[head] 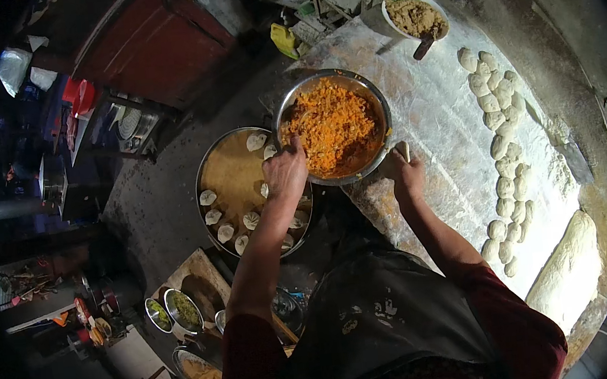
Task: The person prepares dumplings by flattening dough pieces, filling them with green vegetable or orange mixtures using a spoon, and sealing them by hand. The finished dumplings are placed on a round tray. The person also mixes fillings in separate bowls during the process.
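Both of my hands hold a steel bowl (379, 165) of orange shredded filling (333, 123), likely carrot. My left hand (285, 172) grips its near left rim, the thumb over the edge. At the lower right rim, my right hand (407, 171) clasps the side; its fingers are partly hidden. Below and left of the bowl is a round steamer tray (230, 166) with a tan liner, bearing several pleated buns (251, 220). To the right stretches a floured work table (427, 112), with rows of dough pieces (505, 187) on it.
A large dough mass (566, 271) lies at the table's near right, and a dough scraper (574, 162) by its right edge. A white bowl of brown filling (415, 17) with a dark handle stands at the far end. Bowls of green filling (183, 309) are at lower left.
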Motion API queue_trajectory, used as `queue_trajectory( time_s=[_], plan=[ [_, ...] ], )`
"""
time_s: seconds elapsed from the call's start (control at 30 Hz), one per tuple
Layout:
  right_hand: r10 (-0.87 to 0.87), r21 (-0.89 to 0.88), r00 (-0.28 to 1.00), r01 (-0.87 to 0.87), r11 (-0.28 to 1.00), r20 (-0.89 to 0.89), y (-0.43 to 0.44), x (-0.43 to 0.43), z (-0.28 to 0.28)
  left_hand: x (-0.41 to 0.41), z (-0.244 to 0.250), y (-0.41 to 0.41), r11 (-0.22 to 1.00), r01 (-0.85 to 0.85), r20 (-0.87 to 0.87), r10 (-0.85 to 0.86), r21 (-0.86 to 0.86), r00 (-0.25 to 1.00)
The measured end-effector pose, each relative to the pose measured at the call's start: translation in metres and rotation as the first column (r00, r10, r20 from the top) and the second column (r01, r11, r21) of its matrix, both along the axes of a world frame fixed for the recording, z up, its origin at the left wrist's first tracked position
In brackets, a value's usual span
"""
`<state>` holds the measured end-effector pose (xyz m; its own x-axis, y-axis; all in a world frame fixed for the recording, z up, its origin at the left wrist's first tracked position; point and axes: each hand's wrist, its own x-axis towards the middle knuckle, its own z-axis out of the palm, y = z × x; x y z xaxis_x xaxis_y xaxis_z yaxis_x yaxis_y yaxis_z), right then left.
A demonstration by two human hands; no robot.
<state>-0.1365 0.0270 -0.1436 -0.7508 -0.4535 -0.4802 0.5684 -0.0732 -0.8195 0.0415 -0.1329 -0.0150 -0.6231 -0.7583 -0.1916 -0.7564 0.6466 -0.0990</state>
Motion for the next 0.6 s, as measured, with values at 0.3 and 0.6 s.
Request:
queue_trajectory(
  time_s=[0.3,0.6],
  plan=[
    [-0.054,-0.06,0.999,0.054,0.997,0.01,-0.005,0.016,0.011,0.007,-0.015,0.041,0.991,0.091,-0.064,-0.086,0.095,0.994],
    [-0.116,0.012,0.993,0.116,0.993,0.026,-0.008,0.031,0.021,-0.004,-0.011,0.053,0.958,0.034,-0.163,0.013,0.284,0.986]
  ],
)
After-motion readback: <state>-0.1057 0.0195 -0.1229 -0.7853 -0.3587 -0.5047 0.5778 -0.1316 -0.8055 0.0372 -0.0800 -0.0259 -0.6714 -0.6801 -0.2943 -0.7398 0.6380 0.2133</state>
